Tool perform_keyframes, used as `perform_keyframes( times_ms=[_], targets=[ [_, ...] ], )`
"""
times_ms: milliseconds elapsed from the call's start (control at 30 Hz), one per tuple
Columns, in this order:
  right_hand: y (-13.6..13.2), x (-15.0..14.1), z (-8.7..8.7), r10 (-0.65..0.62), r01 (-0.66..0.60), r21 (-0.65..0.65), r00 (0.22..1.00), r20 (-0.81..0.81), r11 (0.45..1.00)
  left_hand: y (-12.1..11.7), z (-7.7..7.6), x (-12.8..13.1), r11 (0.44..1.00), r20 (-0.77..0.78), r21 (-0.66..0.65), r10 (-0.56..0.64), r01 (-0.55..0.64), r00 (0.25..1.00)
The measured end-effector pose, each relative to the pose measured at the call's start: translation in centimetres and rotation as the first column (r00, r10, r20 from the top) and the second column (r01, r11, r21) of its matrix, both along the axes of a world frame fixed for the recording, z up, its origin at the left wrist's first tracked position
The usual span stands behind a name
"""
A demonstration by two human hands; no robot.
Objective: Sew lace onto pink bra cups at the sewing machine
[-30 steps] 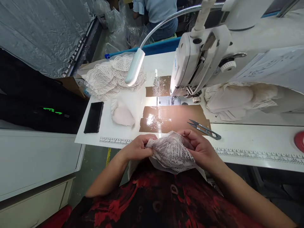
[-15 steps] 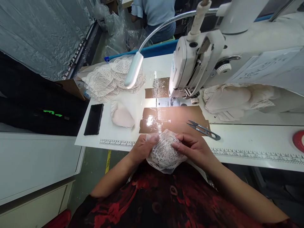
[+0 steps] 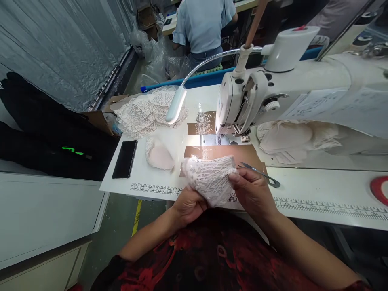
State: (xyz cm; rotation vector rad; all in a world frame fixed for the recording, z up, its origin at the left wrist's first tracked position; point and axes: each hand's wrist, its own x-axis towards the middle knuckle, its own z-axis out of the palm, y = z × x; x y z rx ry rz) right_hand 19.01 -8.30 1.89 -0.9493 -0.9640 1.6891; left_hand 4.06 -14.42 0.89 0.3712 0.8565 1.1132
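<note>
Between both hands, over the front edge of the sewing table, is a white lace bra cup. My left hand is closed on its lower left edge, the fingers curled beneath. At the cup's right edge, my right hand pinches it between thumb and fingers. Thread snips lie on the table just beyond the right hand, partly covered by it. Behind the cup is brown tape on the table, below the needle area of a white sewing machine.
Left of the tape lie a beige cup piece and a black phone. A pile of lace pieces sits behind them, under a lamp. More cups are beneath the machine arm. Beyond the table sits a person.
The lace cup has been raised away from my lap and turned so its side shows. My left hand has shifted down to its lower edge. The view has tilted up slightly.
</note>
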Motion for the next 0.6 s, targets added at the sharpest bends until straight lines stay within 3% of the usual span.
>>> perform_keyframes(
  times_ms=[67, 133, 167, 233, 300, 367, 400, 467, 600],
  targets=[
    [0.4, 0.7, 0.0, -0.064, 0.063, -0.037, 0.998, -0.014, 0.997, -0.8, 0.0, -1.8, 0.975, -0.064, 0.105, -0.19, 0.196, 0.98],
    [0.6, 1.3, 0.2, -0.003, 0.004, -0.021, 0.999, 0.047, 1.0, -1.5, 0.7, -4.1, 0.849, -0.174, 0.244, -0.438, 0.469, 0.882],
    [0.6, 1.5, 0.4, 0.067, -0.067, -0.003, 0.993, 0.095, 0.998, -1.7, 1.4, -5.1, 0.799, -0.27, 0.3, -0.453, 0.522, 0.849],
    [0.4, 1.5, 0.8, 0.232, -0.242, 0.03, 0.953, 0.196, 0.97, -1.5, 3.2, -6.6, 0.828, -0.489, 0.407, -0.16, 0.386, 0.858],
    [-0.2, 1.1, 1.2, 0.358, -0.384, 0.057, 0.897, 0.261, 0.921, -0.8, 4.6, -6.9, 0.816, -0.709, 0.446, 0.071, 0.368, 0.701],
    [-0.7, 0.4, 1.5, 0.42, -0.467, 0.094, 0.854, 0.308, 0.88, -0.2, 5.1, -6.5, 0.807, -0.828, 0.374, 0.068, 0.458, 0.556],
    [-1.0, 0.1, 1.6, 0.424, -0.485, 0.112, 0.838, 0.342, 0.867, 0.1, 5.0, -6.1, 0.801, -0.85, 0.328, 0.02, 0.5, 0.526],
    [-1.2, -0.3, 1.6, 0.381, -0.483, 0.165, 0.823, 0.422, 0.86, 0.2, 4.5, -5.4, 0.797, -0.844, 0.281, -0.059, 0.535, 0.532],
    [-1.2, -0.6, 1.7, 0.222, -0.405, 0.33, 0.853, 0.472, 0.853, -0.3, 3.5, -4.9, 0.805, -0.828, 0.288, -0.064, 0.519, 0.557]
  ],
)
